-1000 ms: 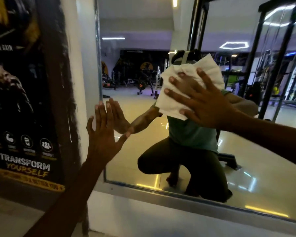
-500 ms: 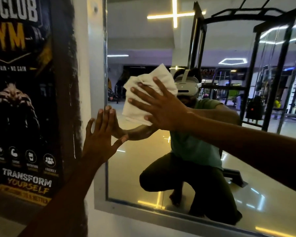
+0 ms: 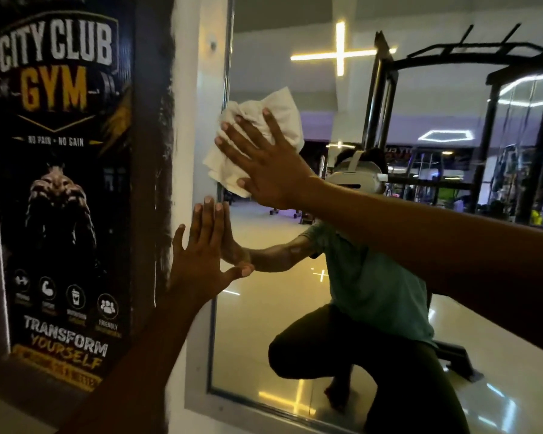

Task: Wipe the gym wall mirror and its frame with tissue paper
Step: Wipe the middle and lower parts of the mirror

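The wall mirror (image 3: 279,308) fills the right of the view, edged by a pale metal frame (image 3: 201,355) on its left and bottom sides. My right hand (image 3: 267,161) presses a crumpled white tissue paper (image 3: 282,111) flat against the mirror's left edge, fingers straight and spread, the tissue overlapping the frame. Below it, my left hand (image 3: 201,258) rests flat with straight fingers across the frame and the glass edge. The mirror reflects a crouching person and both arms.
A dark gym poster (image 3: 60,183) covers the wall left of the mirror, with a white strip of wall (image 3: 185,104) between them. A white ledge (image 3: 0,411) runs below the poster. Reflected gym racks and lights show in the glass.
My right hand has slid the tissue leftward and upward across the glass to the mirror's left edge. My left hand has stayed put on the frame. The camera has tilted up.
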`<state>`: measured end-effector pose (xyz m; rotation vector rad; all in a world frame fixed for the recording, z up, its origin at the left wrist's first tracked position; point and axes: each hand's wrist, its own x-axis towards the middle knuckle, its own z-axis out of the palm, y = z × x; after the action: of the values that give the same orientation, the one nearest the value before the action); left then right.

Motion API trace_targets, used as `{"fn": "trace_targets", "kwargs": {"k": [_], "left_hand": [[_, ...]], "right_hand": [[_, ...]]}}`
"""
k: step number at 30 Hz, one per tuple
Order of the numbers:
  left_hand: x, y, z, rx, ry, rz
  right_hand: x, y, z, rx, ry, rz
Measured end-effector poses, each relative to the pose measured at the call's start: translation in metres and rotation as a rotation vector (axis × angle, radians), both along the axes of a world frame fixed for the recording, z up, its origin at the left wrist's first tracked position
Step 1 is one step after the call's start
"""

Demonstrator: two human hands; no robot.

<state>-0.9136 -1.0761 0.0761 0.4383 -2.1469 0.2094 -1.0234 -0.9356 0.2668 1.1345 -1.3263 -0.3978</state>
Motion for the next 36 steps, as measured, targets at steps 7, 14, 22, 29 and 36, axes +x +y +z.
{"fn": "trace_targets", "kwargs": {"k": [7,14,22,29,36], "left_hand": [[0.011,0.0,-0.001,0.007,-0.031,-0.059],[0.01,-0.002,0.0,0.004,-0.034,-0.051],[0.029,-0.03,-0.002,-0.112,-0.072,-0.133],[0.039,-0.034,-0.039,-0.213,-0.209,-0.065],[0.032,-0.031,-0.112,-0.108,-0.197,-0.091]], "right_hand": [[-0.035,0.091,-0.019,0.439,0.088,0.064],[-0.014,0.063,0.086,0.057,-0.079,-0.011],[-0.007,0.046,-0.073,0.088,-0.072,-0.007],[0.001,0.068,-0.231,0.371,-0.167,-0.059],[-0.016,0.086,-0.147,0.136,-0.201,0.008]]}}
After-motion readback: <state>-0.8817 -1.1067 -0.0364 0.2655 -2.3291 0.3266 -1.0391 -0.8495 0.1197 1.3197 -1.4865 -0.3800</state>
